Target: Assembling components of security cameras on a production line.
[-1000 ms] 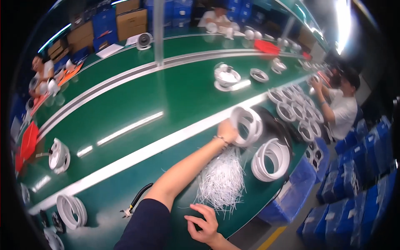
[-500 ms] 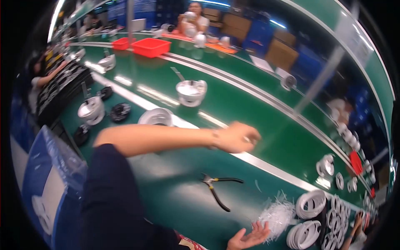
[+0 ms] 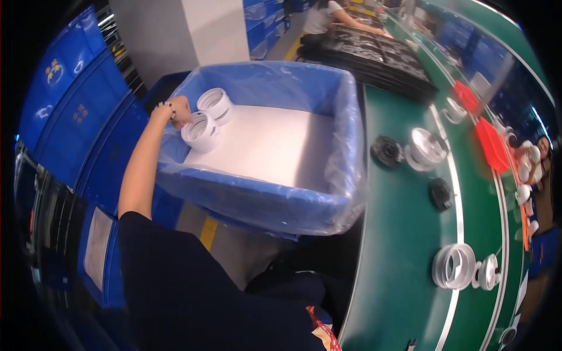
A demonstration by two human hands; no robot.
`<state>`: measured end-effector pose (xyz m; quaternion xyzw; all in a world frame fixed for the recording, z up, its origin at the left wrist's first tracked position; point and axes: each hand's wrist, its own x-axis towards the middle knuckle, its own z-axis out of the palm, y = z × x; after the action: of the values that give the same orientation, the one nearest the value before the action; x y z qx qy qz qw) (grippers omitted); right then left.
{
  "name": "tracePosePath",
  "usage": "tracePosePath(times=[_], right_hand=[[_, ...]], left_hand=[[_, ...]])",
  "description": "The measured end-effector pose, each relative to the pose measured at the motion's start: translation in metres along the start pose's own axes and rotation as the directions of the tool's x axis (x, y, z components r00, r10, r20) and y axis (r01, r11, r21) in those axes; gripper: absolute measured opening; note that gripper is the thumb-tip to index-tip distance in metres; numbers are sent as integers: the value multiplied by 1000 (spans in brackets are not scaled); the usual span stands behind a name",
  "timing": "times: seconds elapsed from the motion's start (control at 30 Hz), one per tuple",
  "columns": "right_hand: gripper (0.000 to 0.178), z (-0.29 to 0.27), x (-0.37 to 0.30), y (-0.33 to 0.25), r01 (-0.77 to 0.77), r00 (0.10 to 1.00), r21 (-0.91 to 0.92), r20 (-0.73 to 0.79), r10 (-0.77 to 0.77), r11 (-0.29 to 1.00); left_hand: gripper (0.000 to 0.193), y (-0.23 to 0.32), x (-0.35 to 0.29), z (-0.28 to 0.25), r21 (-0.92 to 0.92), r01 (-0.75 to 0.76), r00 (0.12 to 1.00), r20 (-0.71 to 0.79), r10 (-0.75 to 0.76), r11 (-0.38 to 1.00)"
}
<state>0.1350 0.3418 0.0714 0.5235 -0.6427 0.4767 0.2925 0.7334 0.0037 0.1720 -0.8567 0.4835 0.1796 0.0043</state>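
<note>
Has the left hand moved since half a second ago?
Yes. Judged against the green worktop, the left hand went left: from above it to beyond its left edge, at white rings in the blue bin.

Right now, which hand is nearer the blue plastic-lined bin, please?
Left: the left hand is inside the bin, at a white ring; the right hand is unseen.

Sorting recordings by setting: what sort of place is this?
Probably a factory assembly line: a long green workbench, white rings in a blue crate, and a co-worker at stacked black trays.
</note>
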Motion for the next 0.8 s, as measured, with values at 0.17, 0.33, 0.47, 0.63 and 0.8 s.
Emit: tracePosePath(times=[0.17, 0.33, 0.47, 0.63, 0.8], right_hand=[[63, 4, 21, -18, 77, 987, 26, 139, -79, 997], [54, 17, 16, -37, 43, 994, -71, 107, -35, 997], [48, 15, 1, -34, 28, 987, -190, 162, 3, 981], [53, 17, 1, -30, -25, 978, 5, 209, 23, 1000], [47, 22, 16, -26, 71, 996, 227, 29, -80, 971]], left_hand=[[71, -33, 98, 70, 278, -213, 977, 35, 212, 937], [91, -207, 222, 195, 327, -146, 988, 99, 119, 934], [73, -111, 258, 203, 331, -295, 933, 301, 197, 896], [61, 166, 129, 73, 402, -654, 753, 430, 499, 641], [60, 410, -18, 78, 175, -985, 72, 485, 871, -16]])
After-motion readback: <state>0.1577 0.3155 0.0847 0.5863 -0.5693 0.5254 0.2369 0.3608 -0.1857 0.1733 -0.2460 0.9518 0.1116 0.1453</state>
